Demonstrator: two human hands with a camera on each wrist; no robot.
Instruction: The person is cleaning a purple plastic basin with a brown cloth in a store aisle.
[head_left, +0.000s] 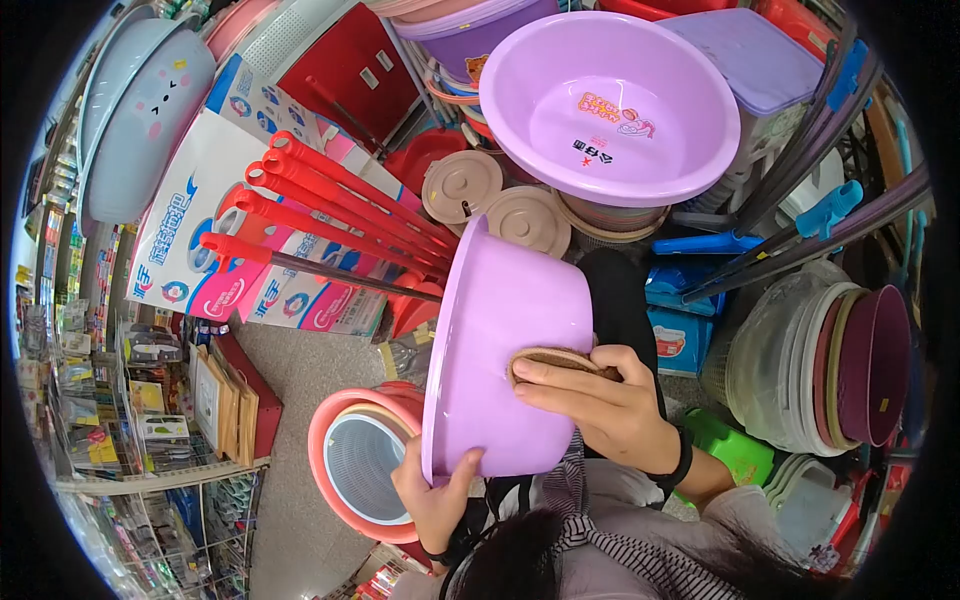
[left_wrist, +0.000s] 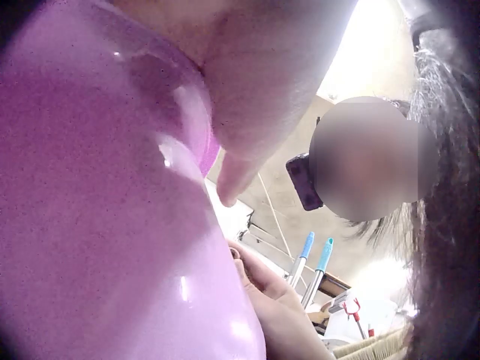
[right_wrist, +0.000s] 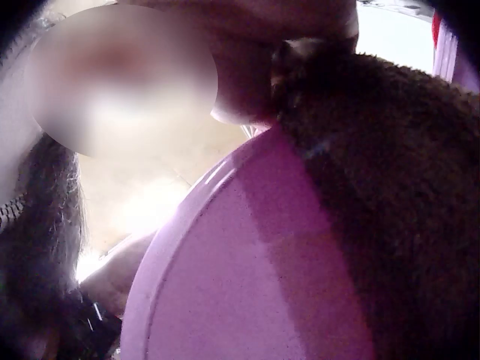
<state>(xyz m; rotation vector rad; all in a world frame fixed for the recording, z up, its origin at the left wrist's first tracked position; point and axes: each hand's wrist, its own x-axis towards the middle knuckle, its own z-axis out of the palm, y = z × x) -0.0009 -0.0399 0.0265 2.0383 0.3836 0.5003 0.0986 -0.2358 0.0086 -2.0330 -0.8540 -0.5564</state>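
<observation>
A glossy purple plastic basin (head_left: 500,350) is tipped on its side in front of the person, its outer wall facing the right hand. At the lower rim the left hand (head_left: 432,495) grips it, thumb on the outer wall. The right hand (head_left: 610,400) holds a brown, fuzzy oval scrubbing pad (head_left: 548,358) with a pale edge against the basin's outer side, fingers laid along it. In the right wrist view the pad's dark nap (right_wrist: 397,180) fills the right side beside the basin (right_wrist: 225,270). The basin wall (left_wrist: 112,202) fills much of the left wrist view.
Ahead, another purple basin (head_left: 610,110) rests on stacked tubs. Red-handled sticks (head_left: 350,200) lean by printed cartons (head_left: 190,220) at the left. Below sits a pink basket (head_left: 330,480). Stacked bowls (head_left: 820,360) and blue dustpans (head_left: 700,245) crowd the right, and shelves (head_left: 160,480) line the left.
</observation>
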